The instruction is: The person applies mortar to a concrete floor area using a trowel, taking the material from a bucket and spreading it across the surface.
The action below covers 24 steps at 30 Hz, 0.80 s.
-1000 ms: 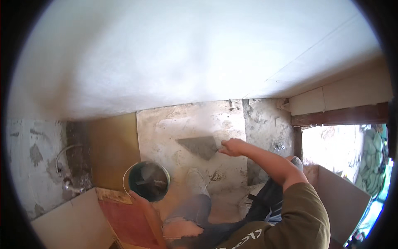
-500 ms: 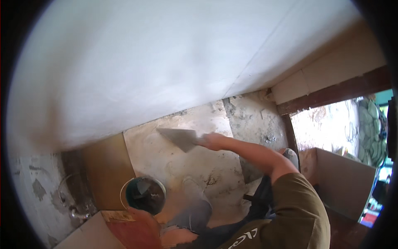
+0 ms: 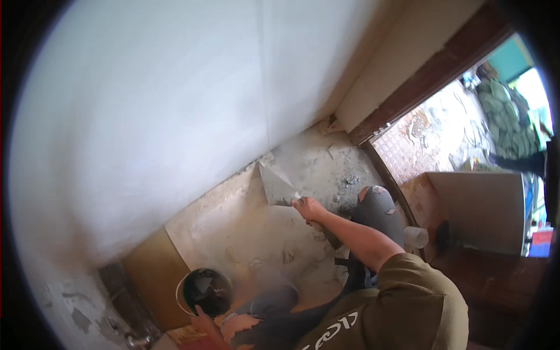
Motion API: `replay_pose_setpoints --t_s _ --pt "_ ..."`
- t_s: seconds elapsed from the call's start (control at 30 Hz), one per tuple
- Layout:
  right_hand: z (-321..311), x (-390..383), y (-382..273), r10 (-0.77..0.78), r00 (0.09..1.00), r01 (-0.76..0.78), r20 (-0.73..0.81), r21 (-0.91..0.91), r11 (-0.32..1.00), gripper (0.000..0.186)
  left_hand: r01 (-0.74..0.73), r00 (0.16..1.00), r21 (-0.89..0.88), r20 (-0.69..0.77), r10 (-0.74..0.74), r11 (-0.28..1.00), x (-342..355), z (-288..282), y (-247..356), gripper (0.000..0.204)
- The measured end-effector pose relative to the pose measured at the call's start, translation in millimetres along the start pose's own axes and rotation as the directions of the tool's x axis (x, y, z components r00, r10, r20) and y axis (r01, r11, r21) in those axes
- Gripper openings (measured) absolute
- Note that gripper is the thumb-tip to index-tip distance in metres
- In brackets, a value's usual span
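In my right hand (image 3: 309,211) is a trowel (image 3: 276,185) with a wide, flat, grey triangular blade, my fingers wrapped around its handle end. The blade hangs over the floor, its tip close to the foot of the white wall (image 3: 175,105); I cannot tell whether they touch. At the lower left stands a dark green bucket (image 3: 185,287) with a light rim and a thin handle. Dark grey contents and a paler flat piece show inside it. Beside its near rim is my left hand (image 3: 205,325), mostly blurred, and its grip cannot be made out.
Stained boards or slabs cover the floor (image 3: 233,227) below the wall. A brown panel (image 3: 154,274) lies left of them. On the right are a dark door frame (image 3: 420,79), a pale upright board (image 3: 478,204), a white cup-like container (image 3: 415,237) and stacked greenish sacks (image 3: 506,119).
The view has turned, with the doorway shifting up and left. My right hand has swung the trowel right along the wall's foot, its blade now angled more steeply. The left hand stays by the bucket.
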State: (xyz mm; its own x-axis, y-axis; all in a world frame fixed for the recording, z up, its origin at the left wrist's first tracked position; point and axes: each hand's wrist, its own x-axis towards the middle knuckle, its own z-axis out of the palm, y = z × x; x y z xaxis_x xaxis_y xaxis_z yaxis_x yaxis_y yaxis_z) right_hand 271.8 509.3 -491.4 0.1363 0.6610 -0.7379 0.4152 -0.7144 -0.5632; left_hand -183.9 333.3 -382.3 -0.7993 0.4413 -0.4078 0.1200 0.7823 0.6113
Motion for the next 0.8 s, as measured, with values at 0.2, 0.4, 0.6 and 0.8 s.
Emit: replay_pose_setpoints --t_s 0.2,0.4,0.6,0.8 --pt "-77.7 -38.2 -15.5 0.04 0.988 -0.047 0.152 0.039 0.998 0.06 -0.492 0.867 0.461 0.182 0.464 0.738 -9.2 29.8 93.8 0.039" --pt "-96.2 -25.8 34.3 -0.15 0.943 0.12 -0.298 -0.119 0.986 0.056 -0.488 0.754 -0.186 0.403 0.519 0.853 57.0 118.8 113.0 0.038" --pt "-94.8 -31.3 13.3 0.056 0.994 -0.024 -0.089 0.326 0.945 0.059 -0.101 0.884 -0.527 0.341 0.319 0.844 88.2 198.0 96.1 0.044" --pt "-93.8 6.3 -3.3 -0.157 0.952 0.051 -0.263 -0.368 0.929 0.053 -0.579 0.791 -0.082 0.186 0.583 0.811 27.0 144.0 160.0 0.05"
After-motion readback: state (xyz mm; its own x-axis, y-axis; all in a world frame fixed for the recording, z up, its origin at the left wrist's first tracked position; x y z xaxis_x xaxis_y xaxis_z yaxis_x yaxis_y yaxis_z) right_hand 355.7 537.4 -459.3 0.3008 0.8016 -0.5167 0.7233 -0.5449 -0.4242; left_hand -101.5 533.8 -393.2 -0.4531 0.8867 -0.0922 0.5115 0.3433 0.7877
